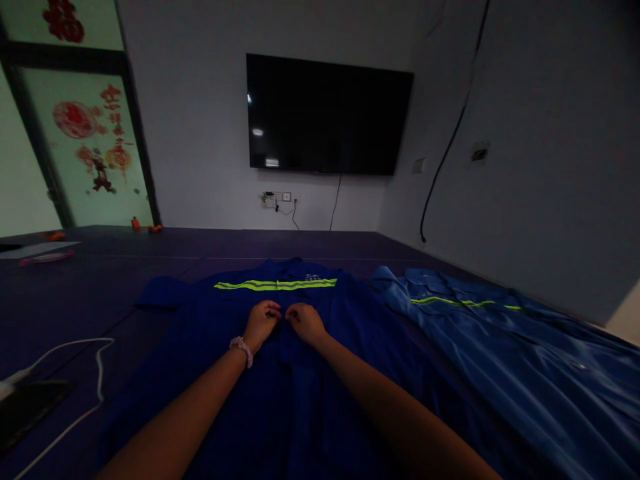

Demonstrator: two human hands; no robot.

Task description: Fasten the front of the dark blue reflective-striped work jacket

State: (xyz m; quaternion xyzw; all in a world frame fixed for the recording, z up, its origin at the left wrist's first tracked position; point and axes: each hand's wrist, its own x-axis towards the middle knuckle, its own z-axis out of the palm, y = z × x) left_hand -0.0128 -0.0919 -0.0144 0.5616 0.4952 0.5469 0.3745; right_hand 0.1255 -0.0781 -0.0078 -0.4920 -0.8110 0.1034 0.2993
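Observation:
A dark blue work jacket [240, 400] with a yellow-green reflective stripe across its chest lies spread out in front of me. Both hands meet at its front placket, just below the stripe. My left hand [263, 321], with a pale scrunchie at the wrist, has its fingers pinched on the placket edge. Close beside it, my right hand [305, 321] is also closed, its fingertips on the other side of the opening. Any button between the fingers is too small and dark to make out.
A second, lighter blue garment [480, 340] with a stripe lies to the right. At the left are a phone [33, 410] and a white cable [100, 367]. Small orange objects [155, 228] sit near the door; a black cable [450, 143] hangs on the right wall.

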